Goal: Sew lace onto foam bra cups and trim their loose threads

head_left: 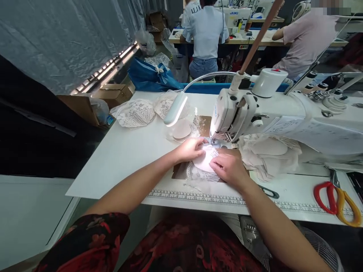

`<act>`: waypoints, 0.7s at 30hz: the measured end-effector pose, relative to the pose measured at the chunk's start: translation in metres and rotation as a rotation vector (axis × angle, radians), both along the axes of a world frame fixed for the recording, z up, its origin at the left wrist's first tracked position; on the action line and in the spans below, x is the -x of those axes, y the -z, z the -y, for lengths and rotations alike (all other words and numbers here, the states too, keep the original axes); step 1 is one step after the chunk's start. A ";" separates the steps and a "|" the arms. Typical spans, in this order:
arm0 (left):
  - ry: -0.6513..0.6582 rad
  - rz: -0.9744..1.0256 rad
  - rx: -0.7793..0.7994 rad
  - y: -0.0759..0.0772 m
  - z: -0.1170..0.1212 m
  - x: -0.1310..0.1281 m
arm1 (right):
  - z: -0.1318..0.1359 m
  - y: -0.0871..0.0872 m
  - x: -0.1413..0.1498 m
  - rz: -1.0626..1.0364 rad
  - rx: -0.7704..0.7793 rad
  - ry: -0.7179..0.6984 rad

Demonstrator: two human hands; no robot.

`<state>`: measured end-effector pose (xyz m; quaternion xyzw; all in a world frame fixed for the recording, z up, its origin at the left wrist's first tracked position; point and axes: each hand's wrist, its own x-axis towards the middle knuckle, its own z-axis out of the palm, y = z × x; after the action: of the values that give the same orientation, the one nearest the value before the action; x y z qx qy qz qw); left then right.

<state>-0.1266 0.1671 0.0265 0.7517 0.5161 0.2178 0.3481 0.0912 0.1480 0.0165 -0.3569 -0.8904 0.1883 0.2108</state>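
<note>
Under the needle of a white sewing machine (227, 113) lies a white oval fabric piece (204, 161), with lace fabric (197, 174) spread beneath it. My left hand (189, 149) is at the oval's left edge, its fingers closed on the fabric close to the presser foot (212, 142). At the right edge, my right hand (229, 166) has its fingers curled and pressed together on the same piece. Parts of the fingertips of both hands are hidden.
Lace pieces (134, 113) lie at the table's back left, below a lamp (176, 108). A fabric stack (269, 151) sits beneath the machine arm. Scissors (337, 202) and a thread snipper (269, 192) lie right, near a printed ruler (195, 197). Other people (207, 34) sit beyond.
</note>
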 end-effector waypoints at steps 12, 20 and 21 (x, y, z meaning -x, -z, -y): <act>0.023 -0.245 -0.147 -0.013 -0.002 -0.001 | -0.001 0.002 0.002 0.181 -0.095 0.210; 0.211 -0.444 -0.449 -0.010 0.033 -0.015 | -0.002 0.003 0.006 0.311 -0.108 0.213; 0.218 -0.460 -0.457 -0.006 0.034 -0.016 | -0.002 0.003 0.006 0.312 -0.109 0.214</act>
<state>-0.1108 0.1332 0.0329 0.8905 0.4354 0.1139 0.0664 0.0848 0.1498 0.0138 -0.4626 -0.8780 0.0587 0.1082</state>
